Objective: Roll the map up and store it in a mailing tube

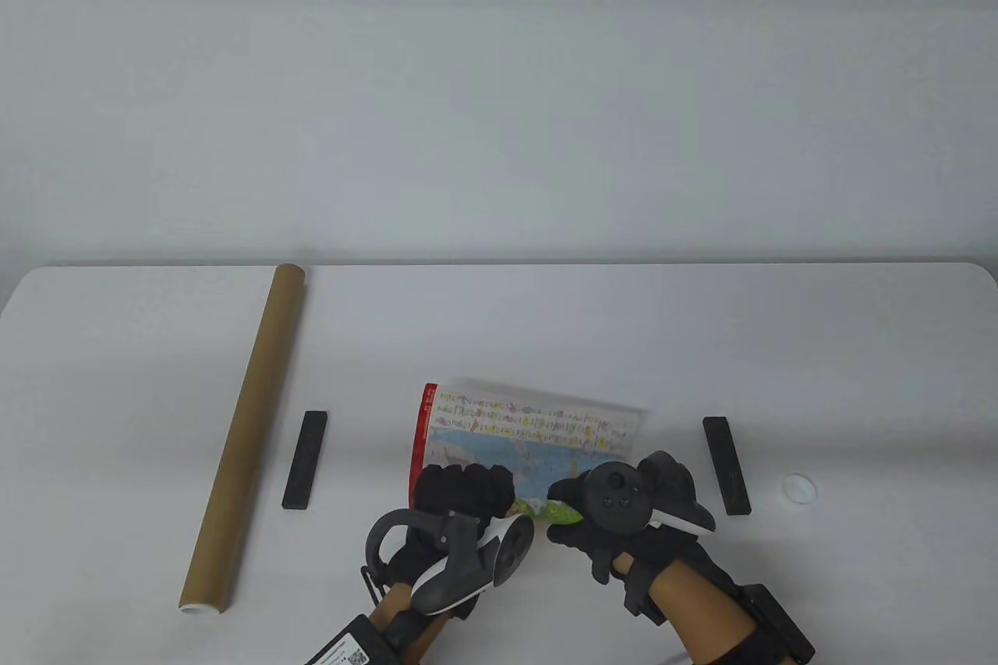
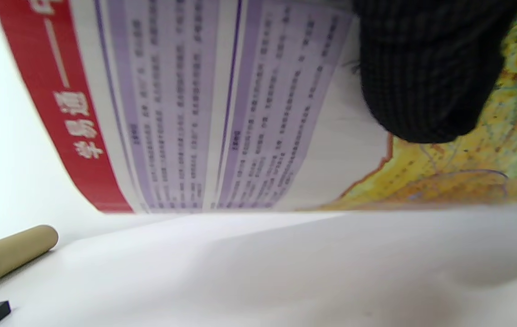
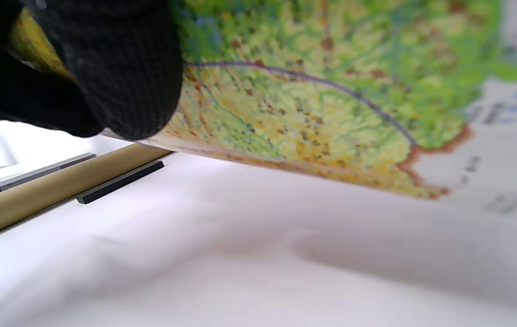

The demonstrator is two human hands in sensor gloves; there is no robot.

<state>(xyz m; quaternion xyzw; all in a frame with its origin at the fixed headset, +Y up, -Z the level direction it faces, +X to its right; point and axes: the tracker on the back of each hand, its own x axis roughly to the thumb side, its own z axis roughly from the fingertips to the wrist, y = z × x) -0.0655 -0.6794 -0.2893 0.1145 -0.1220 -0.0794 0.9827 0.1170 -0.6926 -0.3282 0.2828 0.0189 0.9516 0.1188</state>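
Table view hides the near edge of the map (image 1: 518, 435) under both gloved hands, so how much of the sheet is already curled cannot be made out there. The left hand (image 1: 462, 493) has its fingers curled over the map's near left part, holding it; the right hand (image 1: 616, 509) sits at the near right part, mostly covered by its tracker, and its grip on the paper shows only as a dark fingertip (image 3: 117, 68) lying against the printed face in the right wrist view. Both wrist views are blurred, and the small print on the map is unreadable (a red band runs along its left edge). In those views the sheet arches up off the surface (image 1: 546, 322), casting a soft shadow beneath.

The mailing tube (image 1: 245, 435) lies well to the left of the map, running from the far edge toward the near one, its near end showing a white rim. One black bar (image 1: 305, 461) lies just right of the tube, another black bar (image 1: 726, 465) lies right of the map, and a small white cap (image 1: 799, 488) rests beyond it. The surface is white with rounded far corners; a plain pale wall (image 1: 499, 72) stands behind.
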